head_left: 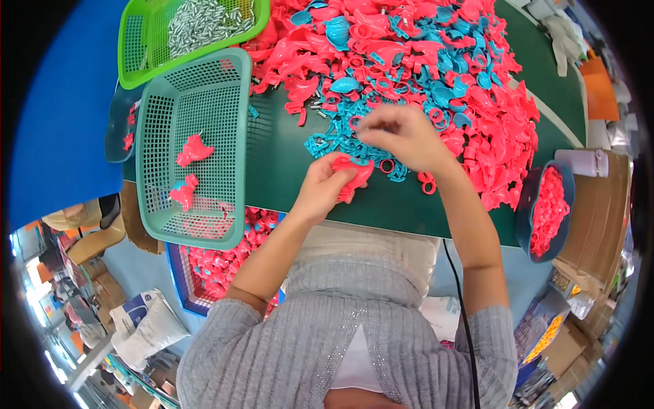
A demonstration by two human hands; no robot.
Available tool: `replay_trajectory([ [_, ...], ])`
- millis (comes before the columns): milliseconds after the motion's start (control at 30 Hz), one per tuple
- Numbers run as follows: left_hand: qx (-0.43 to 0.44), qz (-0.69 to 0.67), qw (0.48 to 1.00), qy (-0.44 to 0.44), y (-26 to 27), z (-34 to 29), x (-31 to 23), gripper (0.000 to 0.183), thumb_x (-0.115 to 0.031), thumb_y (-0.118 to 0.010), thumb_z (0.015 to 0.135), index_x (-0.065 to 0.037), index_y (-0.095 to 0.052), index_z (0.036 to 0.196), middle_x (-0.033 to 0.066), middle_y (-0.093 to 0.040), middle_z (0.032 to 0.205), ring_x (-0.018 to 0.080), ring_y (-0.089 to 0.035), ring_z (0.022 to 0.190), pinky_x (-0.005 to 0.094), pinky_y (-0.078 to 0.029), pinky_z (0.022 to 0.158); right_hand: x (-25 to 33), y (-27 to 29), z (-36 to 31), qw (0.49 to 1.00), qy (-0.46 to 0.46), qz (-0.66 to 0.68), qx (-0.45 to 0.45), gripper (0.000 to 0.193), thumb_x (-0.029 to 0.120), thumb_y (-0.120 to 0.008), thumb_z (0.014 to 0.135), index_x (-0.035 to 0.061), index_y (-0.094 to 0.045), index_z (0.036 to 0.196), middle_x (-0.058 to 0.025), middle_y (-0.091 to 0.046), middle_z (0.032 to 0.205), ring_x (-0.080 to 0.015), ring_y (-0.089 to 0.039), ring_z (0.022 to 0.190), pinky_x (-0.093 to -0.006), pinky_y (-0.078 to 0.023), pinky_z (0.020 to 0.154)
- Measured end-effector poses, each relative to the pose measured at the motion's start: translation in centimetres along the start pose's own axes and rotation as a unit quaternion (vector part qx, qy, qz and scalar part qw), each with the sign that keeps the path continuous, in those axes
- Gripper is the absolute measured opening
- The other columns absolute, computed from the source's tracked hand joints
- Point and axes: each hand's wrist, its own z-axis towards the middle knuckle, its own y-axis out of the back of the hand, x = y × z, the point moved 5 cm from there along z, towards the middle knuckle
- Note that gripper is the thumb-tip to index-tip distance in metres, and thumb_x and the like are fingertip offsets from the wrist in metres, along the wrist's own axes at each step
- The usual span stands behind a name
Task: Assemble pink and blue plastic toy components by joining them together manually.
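Head view, left to right. Blue floor area far left, then the dark green surface starts. Lime basket of small metal parts sits at top left, overlapping the far rim of a teal mesh basket. Teal basket holds a few pink pieces and hangs over the near surface edge; a dark bowl pokes out from under its left side. Below that edge, a blue-rimmed crate of more pink parts.

Bare strip of surface between teal basket and hands: the only open room. Left hand has fingers closed around a pink plastic part, just above the near edge. Right hand is touching distance above it, fingers pinched together at the tips; what they pinch is too small to tell.

Behind and right of the hands: big heap of pink and blue plastic parts, spilling down to loose rings beside the right wrist. Heap blocks everything forward and right. Dark bowl of pink rings at the right near edge, cardboard boxes beyond it.
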Motion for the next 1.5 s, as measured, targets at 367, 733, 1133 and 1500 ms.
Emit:
replay_trajectory([
  [367,0.076,0.055,0.996,0.010,-4.4,0.0,-0.3,0.017,-0.006,-0.054,0.088,0.002,-0.057,0.103,0.0126,-0.066,0.078,0.0115,-0.056,0.052,0.0228,-0.042,0.044,0.2,0.4,-4.2,0.999,0.051,-0.001,0.018,0.006,0.003,-0.068,0.080,0.0001,-0.066,0.085,-0.0053,-0.058,0.086,-0.0142,-0.055,0.082,-0.0285,-0.044,0.074],
  [733,0.075,0.037,0.996,0.044,-5.1,0.0,-0.6,0.017,-0.007,-0.053,0.086,0.004,-0.057,0.098,0.0105,-0.064,0.074,0.0095,-0.052,0.049,0.0228,-0.041,0.044,0.0,0.7,-4.3,0.995,0.088,0.053,0.017,0.009,0.002,-0.067,0.081,-0.0013,-0.068,0.090,-0.0067,-0.060,0.090,-0.0151,-0.056,0.087,-0.0295,-0.045,0.075],
  [1133,0.057,0.087,0.994,0.038,-2.7,0.6,-1.8,0.016,-0.004,-0.049,0.085,0.004,-0.058,0.096,0.0084,-0.063,0.072,0.0083,-0.051,0.050,0.0226,-0.041,0.045,-1.2,-0.6,-2.5,0.991,-0.091,0.095,0.032,0.013,0.002,-0.067,0.083,-0.0015,-0.069,0.095,-0.0042,-0.064,0.086,-0.0085,-0.058,0.077,-0.0231,-0.048,0.065],
  [1500,0.077,0.016,0.996,0.046,-1.8,1.6,-3.4,0.019,-0.004,-0.049,0.085,0.004,-0.057,0.099,0.0126,-0.065,0.073,0.0089,-0.051,0.049,0.0224,-0.040,0.044,0.0,-0.7,0.2,0.994,-0.059,0.083,0.038,0.009,0.003,-0.065,0.084,-0.0033,-0.066,0.091,-0.0035,-0.061,0.085,-0.0079,-0.056,0.076,-0.0230,-0.046,0.065],
])
